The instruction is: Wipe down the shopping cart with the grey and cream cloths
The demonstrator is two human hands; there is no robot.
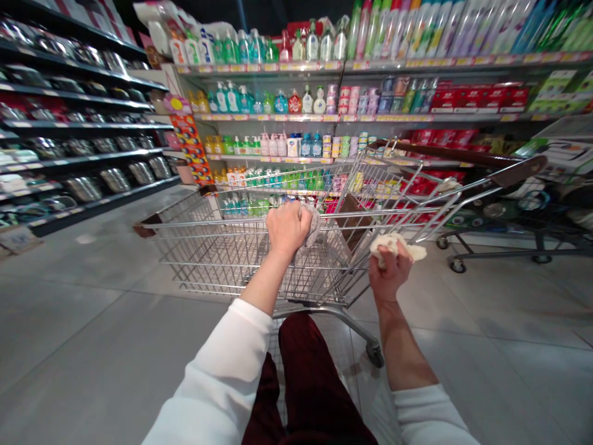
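A wire shopping cart stands sideways in front of me, its brown handle at the upper right. My left hand is closed on a greyish cloth at the cart's near top rail. Its fingertips are hidden behind the fist. Lower and to the right, my right hand grips a cream-coloured cloth beside the rear of the basket, near its slanting side wires. Whether this cloth touches the wires I cannot tell. Through the mesh the basket's wire floor shows.
Shelves of bottles and cans stand behind the cart. Metal pots line the shelves at left. A second cart stands at right. Below the near cart is a caster wheel, close to my legs, on grey floor tiles.
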